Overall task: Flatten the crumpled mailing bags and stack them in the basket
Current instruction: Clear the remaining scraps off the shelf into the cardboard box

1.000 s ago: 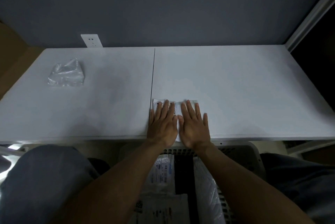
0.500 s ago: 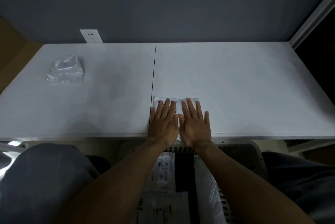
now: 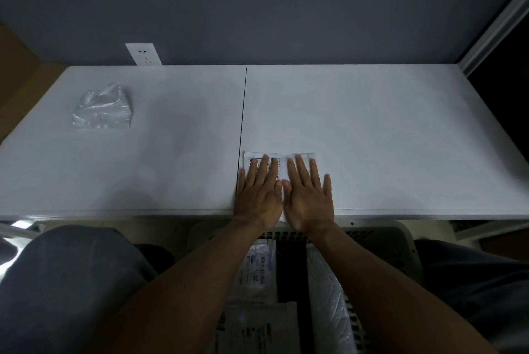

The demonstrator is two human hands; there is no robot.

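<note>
The flat white mailing bag [image 3: 283, 157] lies on the desk [image 3: 400, 138] at its near edge, just right of the dark seam [image 3: 242, 130] that splits the top, and both hands are down on it. The left hand [image 3: 257, 196] covers the bag's left half, palm flat, fingers straight and a little spread across the printed label. The right hand [image 3: 309, 199] lies alongside, thumbs nearly touching, its fingers straight too, reaching to the bag's far edge. No grip from either one: open palms pressing, nothing pinched or curled round. Only a strip of the bag shows beyond the fingertips, plus a sliver between the hands.

Well away on the far left of the desk sits a crumpled clear bag [image 3: 103, 108], puffed up and untouched.

Below the desk edge, between the person's knees, stands the grey basket [image 3: 403, 239], with a labelled bag [image 3: 257, 265] and a bubble mailer [image 3: 326, 296] lying inside

On the wall behind, a white socket [image 3: 144, 54]
</note>
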